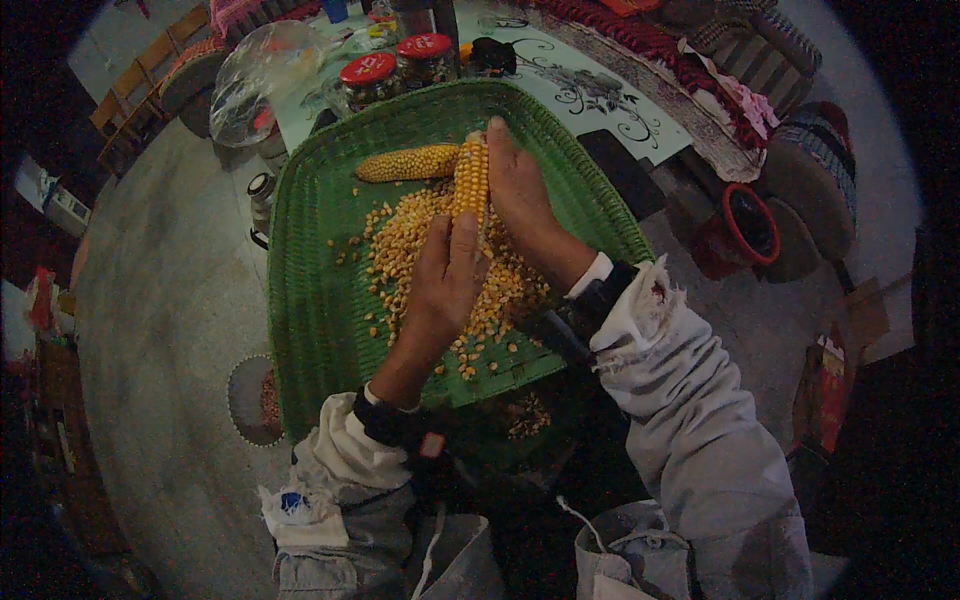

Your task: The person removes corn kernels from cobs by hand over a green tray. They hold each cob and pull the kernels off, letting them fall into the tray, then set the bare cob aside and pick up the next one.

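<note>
A dried corn cob [471, 176] with yellow kernels points away from me over a green woven basket tray [322, 300]. My left hand [448, 277] grips its near end, the fingers on its kernels. Along its right side lies my right hand [519, 184], thumb side up, holding it too. A second corn cob [405, 163] rests in the tray to the left, close beside the held one. Loose corn kernels [397, 240] are heaped under and around my hands; some are hidden by them.
Beyond the tray stands a table [637, 135] with a floral pattern, bearing red-lidded jars [367, 69] and a clear plastic bag [262, 82]. A red-rimmed bucket [750, 225] is at the right. A round container [255, 401] sits left of the tray.
</note>
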{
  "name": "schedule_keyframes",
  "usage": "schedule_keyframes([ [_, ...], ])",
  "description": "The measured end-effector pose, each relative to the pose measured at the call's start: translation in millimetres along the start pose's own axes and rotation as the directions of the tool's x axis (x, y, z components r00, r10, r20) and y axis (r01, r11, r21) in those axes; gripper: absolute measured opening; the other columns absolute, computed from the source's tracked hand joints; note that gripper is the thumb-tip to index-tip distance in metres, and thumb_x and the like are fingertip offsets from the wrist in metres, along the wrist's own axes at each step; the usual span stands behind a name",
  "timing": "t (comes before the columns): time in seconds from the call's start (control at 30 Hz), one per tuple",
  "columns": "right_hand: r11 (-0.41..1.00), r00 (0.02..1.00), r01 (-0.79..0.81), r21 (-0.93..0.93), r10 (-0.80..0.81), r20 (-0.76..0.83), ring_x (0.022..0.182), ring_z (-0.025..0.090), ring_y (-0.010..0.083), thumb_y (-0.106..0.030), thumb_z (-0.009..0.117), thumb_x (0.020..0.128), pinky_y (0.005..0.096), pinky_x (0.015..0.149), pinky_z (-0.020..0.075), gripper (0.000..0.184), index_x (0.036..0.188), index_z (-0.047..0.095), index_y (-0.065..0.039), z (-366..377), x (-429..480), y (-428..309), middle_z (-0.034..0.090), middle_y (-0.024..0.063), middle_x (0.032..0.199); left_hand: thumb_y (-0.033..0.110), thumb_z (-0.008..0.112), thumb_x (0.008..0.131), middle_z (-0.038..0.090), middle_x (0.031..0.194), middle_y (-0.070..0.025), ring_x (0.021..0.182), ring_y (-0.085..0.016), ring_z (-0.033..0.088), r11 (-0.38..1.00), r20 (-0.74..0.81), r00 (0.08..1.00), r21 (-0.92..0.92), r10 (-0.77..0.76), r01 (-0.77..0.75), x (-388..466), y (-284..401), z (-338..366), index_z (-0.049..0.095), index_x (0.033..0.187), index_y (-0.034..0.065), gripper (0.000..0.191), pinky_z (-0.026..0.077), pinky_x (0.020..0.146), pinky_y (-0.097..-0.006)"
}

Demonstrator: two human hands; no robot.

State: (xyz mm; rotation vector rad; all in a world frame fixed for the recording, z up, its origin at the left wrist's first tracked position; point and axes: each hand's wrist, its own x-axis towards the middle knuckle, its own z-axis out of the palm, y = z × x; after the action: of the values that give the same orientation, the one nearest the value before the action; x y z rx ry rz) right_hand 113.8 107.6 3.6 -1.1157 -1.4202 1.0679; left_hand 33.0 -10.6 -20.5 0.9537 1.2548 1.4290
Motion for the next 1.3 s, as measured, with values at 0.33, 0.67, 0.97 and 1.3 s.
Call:
schedule_keyframes([
  [0.33,0.993,0.986,-0.120,0.015,0.118,0.115,0.075,0.054,0.0153,-0.054,0.037,0.099,0.0360,0.073,0.0436,0.062,0.091,0.064,0.001,-9.5,-3.5,-2.9,0.061,0.0061,0.079,0.043,0.040,0.101,0.057,0.084,-0.0042,0.064,-0.012,0.054,0.936,0.312,0.942,-0.278,-0.124,0.215,3.2,19.5,-19.2,0.050,0.109,0.0071,0.038,0.041,0.049,-0.0242],
  [0.67,0.975,0.973,0.215,-0.048,-0.210,0.091,0.085,0.062,0.0403,-0.050,0.027,0.101,0.0471,0.076,0.0448,0.061,0.102,0.057,0.004,10.1,-30.4,-4.5,0.063,0.0237,0.086,0.043,0.046,0.099,0.054,0.118,-0.0073,0.096,-0.015,0.059,0.941,0.153,0.943,0.120,0.297,-0.316,1.2,13.2,-10.8,0.041,0.134,0.0077,0.050,0.052,0.075,-0.0302],
  [0.97,0.997,0.975,0.012,0.073,-0.028,0.219,0.078,0.056,0.0256,-0.050,0.029,0.102,0.0391,0.074,0.0445,0.062,0.093,0.059,0.003,-1.9,-25.1,-8.8,0.061,0.0162,0.083,0.037,0.042,0.102,0.053,0.123,-0.0119,0.111,-0.019,0.053,0.983,0.009,0.983,0.028,0.181,-0.181,5.3,11.3,-1.1,0.037,0.138,0.0024,0.050,0.046,0.091,-0.0294],
  [1.3,0.986,0.990,0.127,-0.104,-0.119,0.076,0.070,0.060,0.0413,-0.051,0.029,0.100,0.0488,0.066,0.0440,0.067,0.080,0.061,0.005,1.2,-24.7,-2.2,0.060,0.0247,0.071,0.031,0.038,0.103,0.052,0.121,-0.0151,0.106,-0.020,0.052,0.988,-0.090,0.984,0.021,0.156,-0.154,0.8,-4.5,6.8,0.038,0.136,-0.0040,0.048,0.043,0.091,-0.0304],
])
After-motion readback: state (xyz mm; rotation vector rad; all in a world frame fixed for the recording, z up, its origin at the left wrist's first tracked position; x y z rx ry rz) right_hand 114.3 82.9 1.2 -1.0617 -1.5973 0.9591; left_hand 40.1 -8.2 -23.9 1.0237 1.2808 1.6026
